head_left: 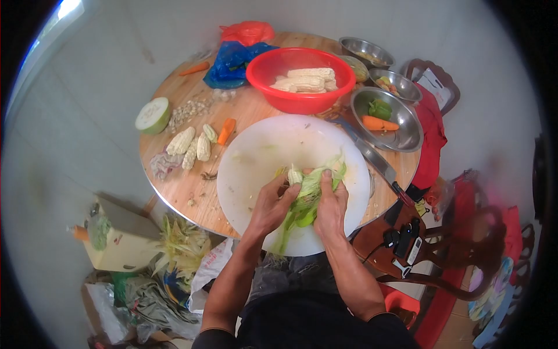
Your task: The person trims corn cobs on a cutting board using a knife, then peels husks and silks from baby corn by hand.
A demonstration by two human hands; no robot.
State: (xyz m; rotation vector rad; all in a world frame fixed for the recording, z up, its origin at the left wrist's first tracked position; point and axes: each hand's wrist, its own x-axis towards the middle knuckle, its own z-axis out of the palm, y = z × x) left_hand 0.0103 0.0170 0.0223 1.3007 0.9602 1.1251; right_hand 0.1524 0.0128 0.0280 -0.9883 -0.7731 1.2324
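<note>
Over a round white cutting board, my left hand grips an ear of corn whose pale kernels show at the tip. My right hand is closed on the green corn husk, which is partly peeled away and hangs down between both hands. Much of the ear is hidden by the fingers and leaves. Left of the board lie several small husked corn ears and a carrot piece.
A kitchen knife lies along the board's right side. Behind stand a red basin of corn and a steel bowl with carrot and green pepper. A cut gourd sits at the table's left edge. Husks are heaped below left; a wooden chair stands right.
</note>
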